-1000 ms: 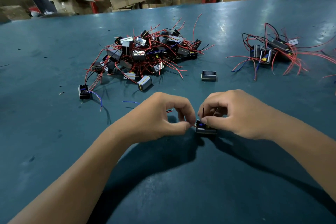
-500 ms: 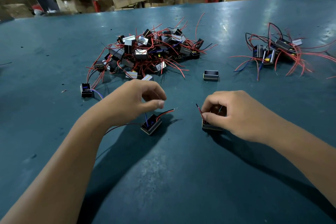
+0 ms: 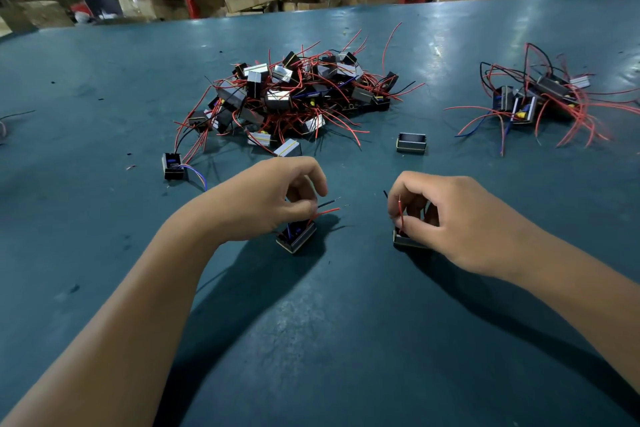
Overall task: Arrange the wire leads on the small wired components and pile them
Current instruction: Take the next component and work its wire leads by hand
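On the table (image 3: 104, 253), near edge | left hand (image 3: 266, 196) pinches leads (image 3: 327, 207) of a tilted component (image 3: 296, 238) | right hand (image 3: 446, 218) grips another component (image 3: 403, 240), red lead (image 3: 400, 213) upright | big pile (image 3: 291, 99) beyond

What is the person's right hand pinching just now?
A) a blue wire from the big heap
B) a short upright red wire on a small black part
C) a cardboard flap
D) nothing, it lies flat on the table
B: the right hand has its fingers curled round a small black component on the table, and a red lead stands upright in its grip.
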Action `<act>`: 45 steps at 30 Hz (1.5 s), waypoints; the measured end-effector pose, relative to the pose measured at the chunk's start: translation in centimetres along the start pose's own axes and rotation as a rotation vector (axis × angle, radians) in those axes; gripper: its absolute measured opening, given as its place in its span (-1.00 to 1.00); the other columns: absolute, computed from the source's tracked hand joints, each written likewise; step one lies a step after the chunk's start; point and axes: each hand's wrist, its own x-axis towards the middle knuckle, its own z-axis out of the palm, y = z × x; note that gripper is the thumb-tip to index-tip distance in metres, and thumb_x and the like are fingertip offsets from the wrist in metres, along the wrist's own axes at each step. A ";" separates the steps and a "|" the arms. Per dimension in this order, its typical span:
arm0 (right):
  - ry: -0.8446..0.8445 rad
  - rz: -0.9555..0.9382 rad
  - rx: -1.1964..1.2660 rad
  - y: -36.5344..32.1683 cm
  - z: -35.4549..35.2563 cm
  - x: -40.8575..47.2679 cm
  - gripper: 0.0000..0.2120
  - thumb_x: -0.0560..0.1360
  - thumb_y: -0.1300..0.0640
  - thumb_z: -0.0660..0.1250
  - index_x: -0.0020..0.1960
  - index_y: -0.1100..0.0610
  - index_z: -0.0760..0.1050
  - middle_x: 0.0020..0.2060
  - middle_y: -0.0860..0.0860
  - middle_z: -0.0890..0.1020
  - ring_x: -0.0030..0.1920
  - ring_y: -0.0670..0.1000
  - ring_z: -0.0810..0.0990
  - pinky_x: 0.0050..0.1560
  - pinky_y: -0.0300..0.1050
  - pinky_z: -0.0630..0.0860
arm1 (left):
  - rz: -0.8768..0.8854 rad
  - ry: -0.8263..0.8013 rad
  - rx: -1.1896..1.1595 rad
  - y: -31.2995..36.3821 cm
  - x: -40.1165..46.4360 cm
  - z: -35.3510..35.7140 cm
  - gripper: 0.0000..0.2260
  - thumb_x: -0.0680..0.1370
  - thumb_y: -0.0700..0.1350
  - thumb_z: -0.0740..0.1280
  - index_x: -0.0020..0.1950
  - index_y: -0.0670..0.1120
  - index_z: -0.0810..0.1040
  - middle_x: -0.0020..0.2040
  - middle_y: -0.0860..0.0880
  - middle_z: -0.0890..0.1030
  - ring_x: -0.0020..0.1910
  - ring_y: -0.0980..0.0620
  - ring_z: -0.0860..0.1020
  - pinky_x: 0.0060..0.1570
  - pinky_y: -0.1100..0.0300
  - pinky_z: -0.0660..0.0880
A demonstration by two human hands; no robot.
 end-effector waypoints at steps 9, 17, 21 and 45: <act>0.018 -0.022 0.051 -0.2 -0.1 -0.1 -0.84 0.51 0.14 0.43 -0.09 -0.09 0.51 -0.23 -0.27 0.63 -0.33 -0.16 0.52 -0.28 -0.42 0.38 | 0.094 -0.040 0.048 1.2 0.1 0.8 -0.93 0.56 -0.08 0.46 -0.07 0.05 0.59 -0.21 0.10 0.61 -0.21 0.13 0.54 -0.17 0.24 0.47; -0.029 -0.036 0.072 -0.9 0.0 -0.2 -0.90 0.50 0.13 0.44 -0.13 -0.05 0.58 -0.30 -0.19 0.66 -0.31 -0.16 0.57 -0.27 -0.42 0.39 | 0.086 -0.117 -0.059 1.7 -0.1 1.2 -0.95 0.61 -0.18 0.38 0.00 -0.04 0.61 -0.20 0.19 0.64 -0.23 0.26 0.56 -0.23 0.46 0.39; -0.009 -0.051 0.054 -1.1 0.3 -0.4 -0.93 0.49 0.07 0.43 -0.15 -0.02 0.57 -0.34 -0.12 0.65 -0.34 -0.11 0.56 -0.30 -0.34 0.42 | 0.084 -0.110 -0.075 2.0 0.0 1.6 -0.91 0.58 -0.20 0.37 -0.05 -0.02 0.55 -0.21 0.09 0.66 -0.26 0.18 0.57 -0.26 0.39 0.41; 0.115 -0.049 -0.015 -0.9 0.6 -0.2 -0.83 0.48 0.33 0.40 -0.07 0.06 0.60 -0.23 -0.17 0.65 -0.17 -0.22 0.56 -0.15 -0.48 0.36 | 0.088 -0.075 -0.069 2.5 -0.2 1.6 -0.86 0.53 -0.10 0.49 -0.07 -0.03 0.53 -0.22 0.08 0.61 -0.29 0.12 0.53 -0.25 0.28 0.44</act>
